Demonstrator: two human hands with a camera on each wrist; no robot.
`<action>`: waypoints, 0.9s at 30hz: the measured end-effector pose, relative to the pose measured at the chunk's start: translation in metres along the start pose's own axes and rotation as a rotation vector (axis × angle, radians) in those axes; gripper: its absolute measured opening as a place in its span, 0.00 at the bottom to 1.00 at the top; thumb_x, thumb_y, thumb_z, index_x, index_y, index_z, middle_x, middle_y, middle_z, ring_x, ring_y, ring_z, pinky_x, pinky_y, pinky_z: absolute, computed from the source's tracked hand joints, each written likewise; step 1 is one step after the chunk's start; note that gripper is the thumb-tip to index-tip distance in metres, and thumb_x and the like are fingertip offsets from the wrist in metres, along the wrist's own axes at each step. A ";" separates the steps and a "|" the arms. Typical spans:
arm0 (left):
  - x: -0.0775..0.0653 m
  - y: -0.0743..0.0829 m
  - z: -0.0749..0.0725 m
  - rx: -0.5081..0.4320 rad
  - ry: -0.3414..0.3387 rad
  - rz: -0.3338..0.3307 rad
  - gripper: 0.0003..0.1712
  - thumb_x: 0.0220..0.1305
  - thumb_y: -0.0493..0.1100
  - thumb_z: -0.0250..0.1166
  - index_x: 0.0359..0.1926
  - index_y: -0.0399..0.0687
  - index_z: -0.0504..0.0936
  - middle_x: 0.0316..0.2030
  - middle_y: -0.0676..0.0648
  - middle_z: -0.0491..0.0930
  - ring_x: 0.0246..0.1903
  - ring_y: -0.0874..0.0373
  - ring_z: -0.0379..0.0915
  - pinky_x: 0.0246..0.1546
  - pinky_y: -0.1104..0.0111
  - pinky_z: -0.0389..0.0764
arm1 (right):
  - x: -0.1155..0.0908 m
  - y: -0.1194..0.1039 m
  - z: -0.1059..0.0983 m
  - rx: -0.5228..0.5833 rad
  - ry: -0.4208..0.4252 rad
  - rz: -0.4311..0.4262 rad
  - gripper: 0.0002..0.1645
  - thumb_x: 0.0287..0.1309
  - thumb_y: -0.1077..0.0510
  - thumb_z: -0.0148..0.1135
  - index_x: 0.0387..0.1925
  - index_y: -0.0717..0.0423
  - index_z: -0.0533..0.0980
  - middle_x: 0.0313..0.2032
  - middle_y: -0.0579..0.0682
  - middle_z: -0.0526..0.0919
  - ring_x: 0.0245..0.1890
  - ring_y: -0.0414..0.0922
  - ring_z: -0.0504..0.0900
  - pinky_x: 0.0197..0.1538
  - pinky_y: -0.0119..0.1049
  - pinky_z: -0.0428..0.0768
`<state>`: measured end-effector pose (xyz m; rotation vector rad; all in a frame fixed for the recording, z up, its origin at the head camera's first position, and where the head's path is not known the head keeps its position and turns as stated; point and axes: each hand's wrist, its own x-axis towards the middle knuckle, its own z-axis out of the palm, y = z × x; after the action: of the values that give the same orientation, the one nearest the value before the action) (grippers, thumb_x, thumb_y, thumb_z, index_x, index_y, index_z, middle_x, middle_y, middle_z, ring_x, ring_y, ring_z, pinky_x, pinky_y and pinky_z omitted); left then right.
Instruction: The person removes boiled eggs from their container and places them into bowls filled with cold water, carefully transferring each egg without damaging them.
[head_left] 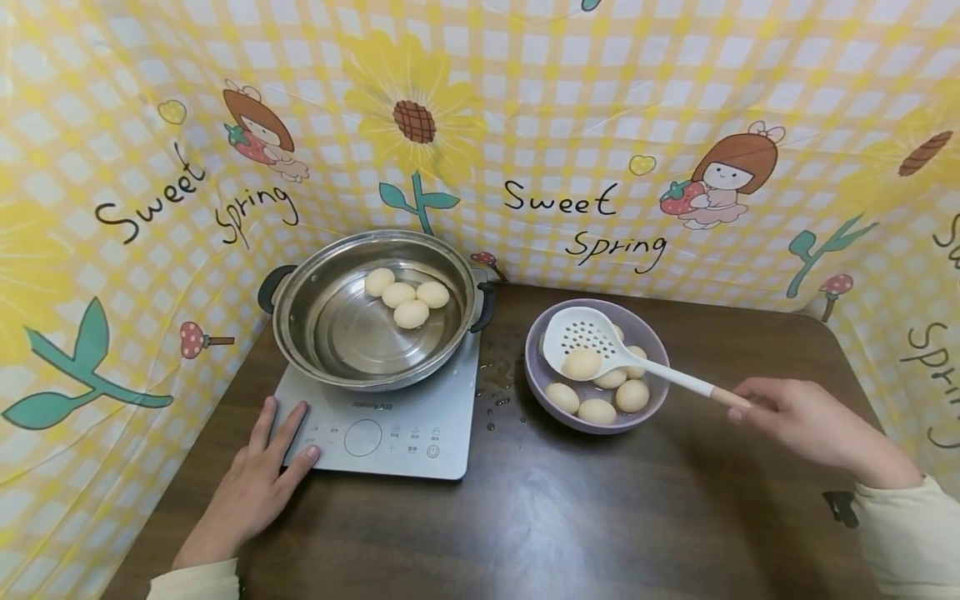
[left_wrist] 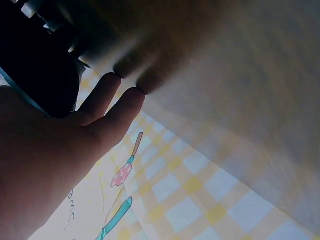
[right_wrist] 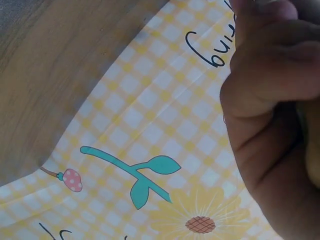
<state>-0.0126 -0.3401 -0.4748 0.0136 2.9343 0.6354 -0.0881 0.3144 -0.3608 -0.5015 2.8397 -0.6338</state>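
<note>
My right hand (head_left: 798, 417) grips the wooden end of a white slotted skimmer (head_left: 675, 379). The skimmer's perforated head (head_left: 573, 327) is over the purple bowl (head_left: 534, 385), with one egg (head_left: 582, 363) lying in it. Around and below the head, several more pale eggs (head_left: 597, 412) sit in the bowl. My left hand (head_left: 251, 483) rests at the left edge of the silver induction cooker (head_left: 450, 433), fingers spread and extended. In the left wrist view, that hand (left_wrist: 65, 135) shows two extended fingers. The right wrist view has the curled right hand (right_wrist: 270, 100), the skimmer hidden.
A steel pot (head_left: 337, 333) with black side handles stands on the cooker, several eggs (head_left: 411, 314) inside. Water drops (head_left: 495, 402) dot the brown table (head_left: 570, 517) between cooker and bowl. Yellow checked cloth (head_left: 480, 108) hangs behind and at both sides.
</note>
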 end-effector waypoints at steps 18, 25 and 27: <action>0.000 0.002 -0.001 0.001 -0.011 -0.008 0.42 0.79 0.63 0.46 0.82 0.54 0.43 0.78 0.34 0.26 0.58 0.12 0.55 0.46 0.25 0.63 | -0.008 -0.004 0.002 0.186 0.085 0.052 0.12 0.74 0.54 0.59 0.53 0.50 0.69 0.17 0.43 0.69 0.11 0.39 0.66 0.15 0.36 0.67; 0.001 0.002 0.000 0.004 -0.010 -0.006 0.42 0.79 0.63 0.47 0.82 0.54 0.42 0.78 0.34 0.26 0.58 0.12 0.55 0.46 0.25 0.63 | -0.009 0.001 0.007 0.182 0.088 0.037 0.09 0.72 0.56 0.61 0.50 0.50 0.75 0.16 0.40 0.65 0.13 0.36 0.61 0.17 0.36 0.64; 0.001 0.002 0.000 0.002 -0.009 -0.006 0.42 0.79 0.63 0.46 0.82 0.55 0.42 0.78 0.34 0.26 0.58 0.12 0.54 0.46 0.25 0.63 | -0.008 0.003 0.009 0.216 0.082 0.033 0.09 0.72 0.57 0.61 0.51 0.51 0.77 0.16 0.40 0.64 0.13 0.35 0.60 0.15 0.35 0.63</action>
<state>-0.0131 -0.3382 -0.4738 0.0085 2.9248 0.6302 -0.0793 0.3166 -0.3696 -0.3996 2.8015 -0.9616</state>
